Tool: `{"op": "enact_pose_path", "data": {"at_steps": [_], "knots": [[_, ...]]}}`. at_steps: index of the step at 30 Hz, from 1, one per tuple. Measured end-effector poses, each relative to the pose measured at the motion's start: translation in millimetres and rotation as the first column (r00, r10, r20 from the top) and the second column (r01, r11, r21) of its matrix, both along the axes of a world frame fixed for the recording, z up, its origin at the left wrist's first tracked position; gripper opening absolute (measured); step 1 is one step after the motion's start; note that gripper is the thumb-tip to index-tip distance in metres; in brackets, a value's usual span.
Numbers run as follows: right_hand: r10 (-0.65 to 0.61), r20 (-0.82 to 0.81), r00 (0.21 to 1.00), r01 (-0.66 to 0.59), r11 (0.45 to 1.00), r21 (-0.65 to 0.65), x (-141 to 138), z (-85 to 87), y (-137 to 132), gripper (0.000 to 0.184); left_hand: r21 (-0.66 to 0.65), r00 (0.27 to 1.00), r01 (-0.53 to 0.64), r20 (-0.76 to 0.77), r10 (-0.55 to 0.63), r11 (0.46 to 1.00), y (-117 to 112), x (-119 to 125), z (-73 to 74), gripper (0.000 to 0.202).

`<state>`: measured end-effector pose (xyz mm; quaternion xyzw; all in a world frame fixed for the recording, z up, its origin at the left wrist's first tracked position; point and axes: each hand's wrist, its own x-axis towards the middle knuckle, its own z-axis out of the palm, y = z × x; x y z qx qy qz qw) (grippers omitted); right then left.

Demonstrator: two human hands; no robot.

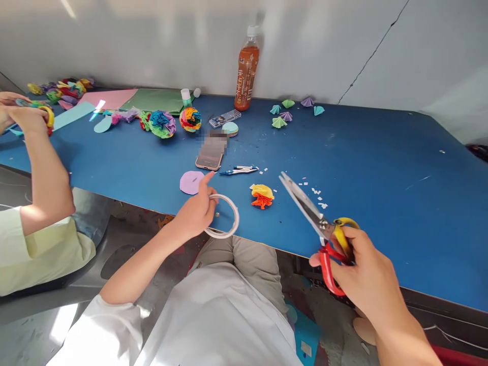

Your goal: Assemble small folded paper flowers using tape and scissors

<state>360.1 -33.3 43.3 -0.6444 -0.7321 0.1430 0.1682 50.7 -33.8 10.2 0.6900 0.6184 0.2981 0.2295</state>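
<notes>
My left hand (196,209) grips a roll of white tape (235,216) near the table's front edge, its index finger stretched out. Under that fingertip's side lies a purple paper circle (189,182). In my right hand (368,269) is a pair of scissors (324,226) with one red and one yellow handle, blades pointing up and left above the table. A yellow and orange folded paper piece (262,196) lies between my hands. Small white paper scraps (315,191) are scattered beyond the blades. Behind the tape rests a blue and white drawing compass (239,171).
A phone (210,151), a glue stick (186,98), colourful paper balls (162,123) and a drink bottle (247,71) stand or lie toward the wall. Several folded paper pieces (279,122) lie at the back. Another person's hands (32,114) work at far left.
</notes>
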Motion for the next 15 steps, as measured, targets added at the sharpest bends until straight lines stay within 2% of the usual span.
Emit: {"op": "enact_pose_path", "data": {"at_steps": [3,5,7,9,12,15], "knots": [[-0.159,0.046,0.986,0.161,0.987,-0.023,13,6.1,4,0.025,-0.035,0.992,-0.105,-0.074,0.102,0.994,11,-29,7.0,0.059],[-0.213,0.059,0.975,0.217,0.974,-0.059,22,7.4,3,0.025,0.086,0.986,-0.142,-0.075,0.149,0.986,15,-39,7.7,0.05],[-0.254,0.084,0.963,0.259,0.964,-0.058,29,7.7,2,0.028,0.206,0.983,-0.182,0.041,0.178,0.961,15,-38,7.1,0.033],[-0.274,0.136,0.952,0.281,0.959,-0.038,35,8.6,1,0.033,0.231,0.953,-0.203,0.272,0.137,0.951,12,-29,7.0,0.021],[-0.284,0.287,0.915,0.302,0.953,-0.018,42,10.2,6,0.043,0.079,0.781,-0.137,0.622,0.058,0.987,5,-7,9.7,0.021],[-0.302,0.413,0.859,0.337,0.942,-0.013,47,7.4,11,0.054,-0.071,0.635,-0.015,0.769,0.064,0.997,-1,13,13.9,0.023]]}}
